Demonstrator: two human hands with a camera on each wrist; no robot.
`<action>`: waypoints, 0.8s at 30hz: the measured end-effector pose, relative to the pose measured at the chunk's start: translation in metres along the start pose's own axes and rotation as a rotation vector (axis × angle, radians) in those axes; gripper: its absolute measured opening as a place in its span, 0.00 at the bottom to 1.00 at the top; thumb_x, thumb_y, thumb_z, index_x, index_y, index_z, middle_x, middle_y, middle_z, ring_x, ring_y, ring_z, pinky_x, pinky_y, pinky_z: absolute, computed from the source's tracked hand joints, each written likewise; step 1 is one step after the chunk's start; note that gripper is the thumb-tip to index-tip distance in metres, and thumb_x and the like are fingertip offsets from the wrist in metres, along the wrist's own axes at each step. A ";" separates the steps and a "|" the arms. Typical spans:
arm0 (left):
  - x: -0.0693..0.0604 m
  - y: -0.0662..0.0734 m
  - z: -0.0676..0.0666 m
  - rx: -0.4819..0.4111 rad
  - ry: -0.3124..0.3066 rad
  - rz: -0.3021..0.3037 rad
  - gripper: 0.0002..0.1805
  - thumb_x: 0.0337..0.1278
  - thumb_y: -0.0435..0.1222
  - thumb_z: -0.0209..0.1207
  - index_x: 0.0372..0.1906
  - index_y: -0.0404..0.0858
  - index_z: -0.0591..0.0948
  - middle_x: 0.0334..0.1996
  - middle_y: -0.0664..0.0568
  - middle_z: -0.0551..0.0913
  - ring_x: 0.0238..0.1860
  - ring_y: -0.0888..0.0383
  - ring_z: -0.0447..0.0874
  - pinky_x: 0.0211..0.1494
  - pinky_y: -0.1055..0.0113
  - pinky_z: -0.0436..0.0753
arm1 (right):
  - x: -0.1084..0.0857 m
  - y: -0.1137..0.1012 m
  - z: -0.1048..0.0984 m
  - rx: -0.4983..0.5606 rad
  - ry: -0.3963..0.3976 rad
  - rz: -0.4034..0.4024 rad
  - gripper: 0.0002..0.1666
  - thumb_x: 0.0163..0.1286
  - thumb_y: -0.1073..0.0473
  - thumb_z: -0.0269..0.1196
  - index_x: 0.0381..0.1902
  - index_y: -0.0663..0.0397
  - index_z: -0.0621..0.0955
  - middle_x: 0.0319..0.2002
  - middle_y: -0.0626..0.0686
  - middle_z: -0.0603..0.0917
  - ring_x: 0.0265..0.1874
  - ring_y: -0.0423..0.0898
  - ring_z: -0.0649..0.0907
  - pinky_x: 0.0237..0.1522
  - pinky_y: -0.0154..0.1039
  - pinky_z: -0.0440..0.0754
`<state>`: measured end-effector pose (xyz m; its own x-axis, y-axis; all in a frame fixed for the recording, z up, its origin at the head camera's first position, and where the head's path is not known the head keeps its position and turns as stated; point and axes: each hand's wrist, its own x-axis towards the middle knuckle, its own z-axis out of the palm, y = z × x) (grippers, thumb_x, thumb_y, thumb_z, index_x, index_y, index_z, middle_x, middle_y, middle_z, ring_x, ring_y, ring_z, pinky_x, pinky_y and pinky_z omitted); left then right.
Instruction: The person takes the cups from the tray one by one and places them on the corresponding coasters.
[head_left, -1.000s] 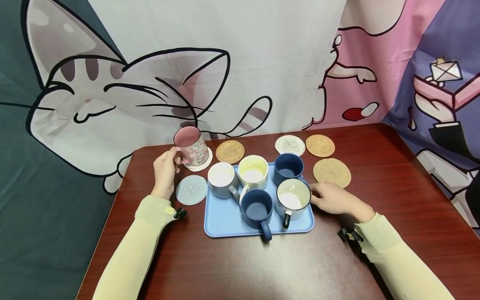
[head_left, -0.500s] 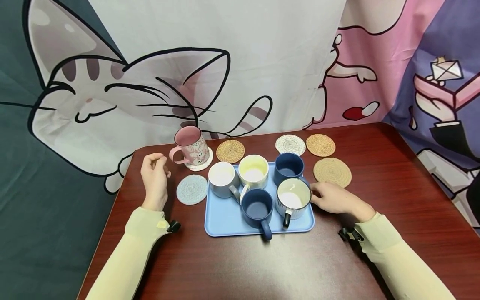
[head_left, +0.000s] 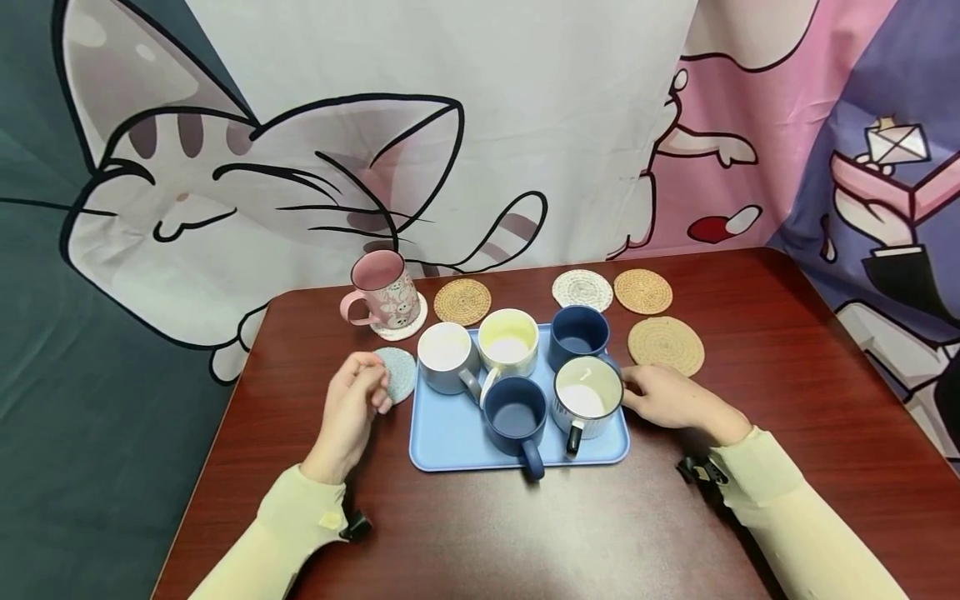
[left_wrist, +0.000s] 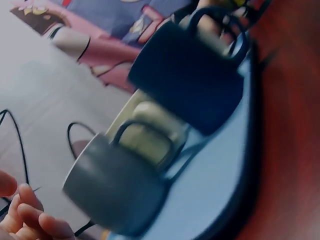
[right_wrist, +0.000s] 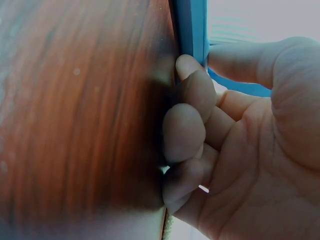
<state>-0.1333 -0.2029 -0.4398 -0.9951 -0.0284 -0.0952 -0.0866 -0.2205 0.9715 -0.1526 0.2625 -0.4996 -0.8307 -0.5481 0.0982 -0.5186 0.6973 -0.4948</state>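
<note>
My right hand (head_left: 675, 403) pinches the right rim of a blue tray (head_left: 450, 450); in the right wrist view its thumb (right_wrist: 245, 62) and curled fingers meet at the tray edge. On the tray stand a grey mug (head_left: 448, 367), a pale yellow mug (head_left: 508, 350), two dark blue mugs (head_left: 515, 421) and a white mug with a black handle (head_left: 588, 400). Left of the tray, my left hand (head_left: 347, 417) hovers with loosely bent fingers, holding nothing, partly covering a light blue coaster (head_left: 397, 375). A pink patterned mug (head_left: 386, 292) stands upright on a white coaster (head_left: 401, 327).
Several round coasters lie along the table's back, among them a tan one (head_left: 462, 302), a white one (head_left: 582, 290) and a larger beige one (head_left: 666, 346). A printed cloth (head_left: 570, 125) hangs behind the brown table (head_left: 480, 533).
My left hand has let go of the pink mug's handle, drawn back left, then moved right and nearer toward the tray's left side. My right hand has stayed on the tray rim.
</note>
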 end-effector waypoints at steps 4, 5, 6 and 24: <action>-0.016 -0.009 0.013 0.009 -0.106 -0.066 0.06 0.73 0.27 0.49 0.41 0.41 0.72 0.24 0.56 0.73 0.19 0.64 0.62 0.26 0.71 0.66 | 0.002 -0.017 -0.011 0.009 -0.042 0.047 0.06 0.72 0.55 0.62 0.33 0.41 0.83 0.23 0.38 0.78 0.27 0.37 0.78 0.32 0.45 0.77; -0.020 -0.011 0.016 0.011 -0.137 -0.085 0.05 0.73 0.28 0.49 0.41 0.41 0.72 0.25 0.56 0.73 0.19 0.64 0.62 0.26 0.71 0.66 | 0.003 -0.020 -0.012 0.003 -0.053 0.062 0.06 0.72 0.56 0.62 0.33 0.41 0.83 0.23 0.38 0.78 0.27 0.37 0.77 0.33 0.45 0.77; -0.023 -0.012 0.020 0.012 -0.171 -0.103 0.05 0.74 0.29 0.49 0.42 0.41 0.72 0.25 0.56 0.73 0.20 0.64 0.62 0.27 0.71 0.66 | 0.003 -0.023 -0.014 -0.003 -0.065 0.080 0.06 0.71 0.57 0.62 0.32 0.41 0.83 0.22 0.38 0.78 0.27 0.37 0.77 0.34 0.44 0.77; -0.039 -0.028 0.072 0.026 -0.294 -0.353 0.12 0.77 0.34 0.47 0.58 0.34 0.71 0.42 0.54 0.74 0.26 0.63 0.64 0.32 0.72 0.69 | 0.003 -0.032 -0.019 -0.032 -0.102 0.137 0.07 0.71 0.58 0.63 0.31 0.41 0.81 0.21 0.38 0.74 0.27 0.37 0.75 0.34 0.42 0.76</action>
<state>-0.0954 -0.1254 -0.4478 -0.8758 0.3223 -0.3593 -0.4201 -0.1425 0.8962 -0.1420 0.2473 -0.4669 -0.8698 -0.4900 -0.0576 -0.4095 0.7821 -0.4696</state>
